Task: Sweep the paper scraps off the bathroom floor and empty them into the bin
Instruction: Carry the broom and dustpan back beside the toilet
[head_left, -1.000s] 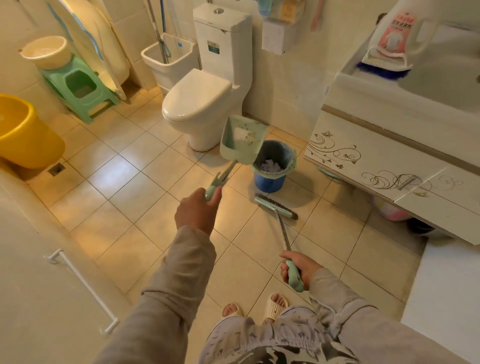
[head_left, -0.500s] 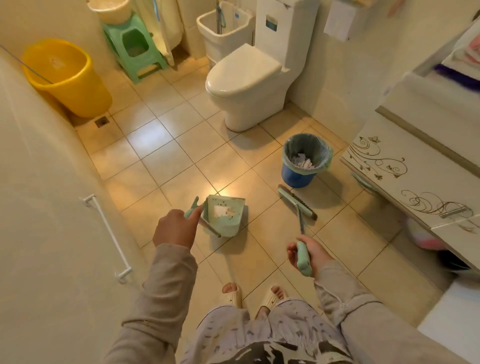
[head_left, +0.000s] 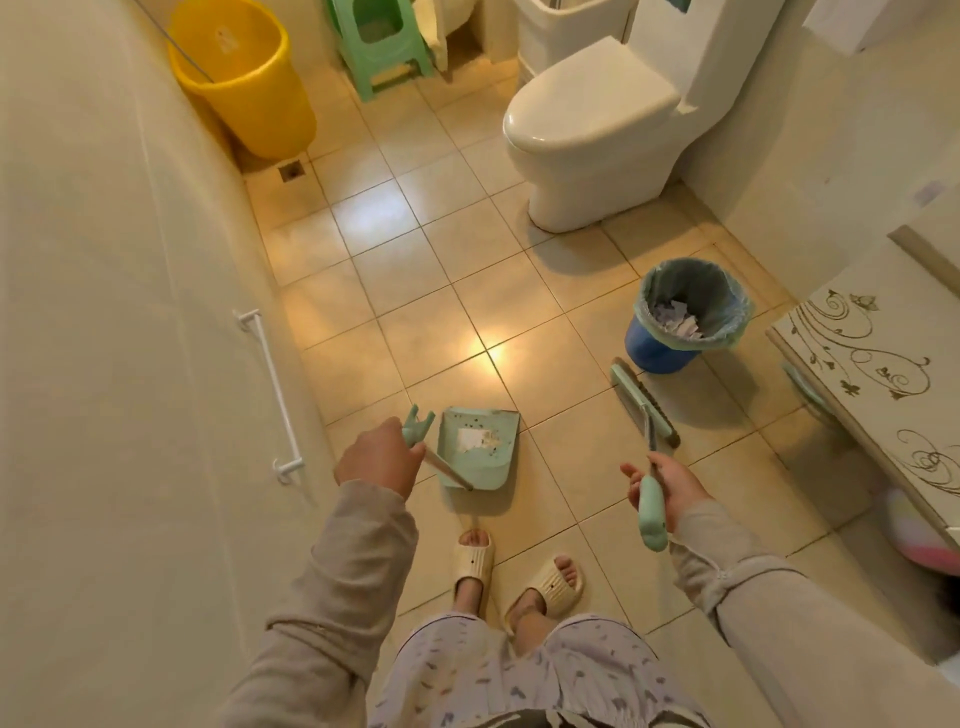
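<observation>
My left hand (head_left: 376, 460) grips the top of the handle of a mint-green dustpan (head_left: 478, 452), which rests on the floor tiles in front of my feet with a white patch and dark specks inside. My right hand (head_left: 667, 486) holds the green handle of a broom (head_left: 644, 405); its brush head lies on the floor just left of the bin. The blue bin (head_left: 662, 351) with a pale liner stands to the right and holds white paper scraps (head_left: 678, 322).
A white toilet (head_left: 587, 130) stands behind the bin. A yellow bucket (head_left: 244, 78) and green stool (head_left: 382, 47) sit at the far left. A door with a white rail (head_left: 267, 395) runs along my left, a patterned vanity cabinet (head_left: 878, 374) along my right.
The dustpan came away from above the bin and down onto the floor in front of my feet. My view tilted down and shifted; the broom head stayed near the bin.
</observation>
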